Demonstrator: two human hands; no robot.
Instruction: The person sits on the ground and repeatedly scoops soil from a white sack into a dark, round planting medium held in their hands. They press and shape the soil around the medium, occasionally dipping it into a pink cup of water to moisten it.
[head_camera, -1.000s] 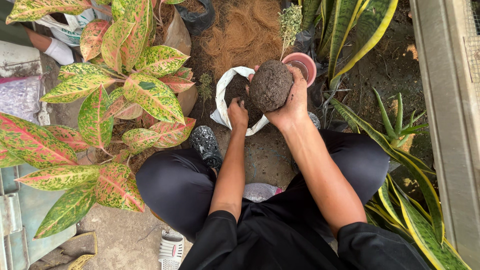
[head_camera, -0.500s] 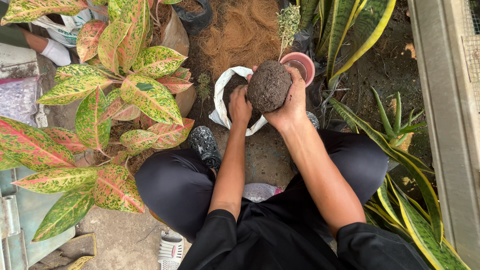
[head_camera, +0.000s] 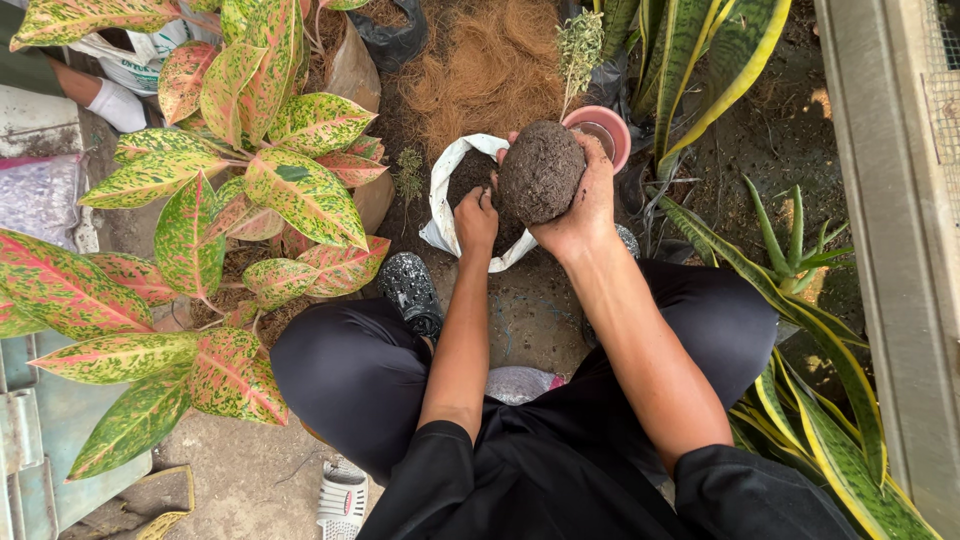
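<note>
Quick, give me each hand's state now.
Left hand: closed, down in the soil bag.
Right hand: holding the root ball.

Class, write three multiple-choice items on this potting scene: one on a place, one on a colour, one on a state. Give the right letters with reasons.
1. Where is the left hand?
A. in the white bag of soil
B. on the shoe
C. on a leaf

2. What colour is the small pot?
A. blue
B. pink
C. black

3. How is the soil ball held?
A. lying on the ground
B. resting in the pot
C. lifted in the right hand

Answers: 1 A, the fingers reach into the bag's open mouth. 2 B, its rim shows pink behind the soil ball. 3 C, the right hand cups it from the side above the bag, clear of the ground.
</note>
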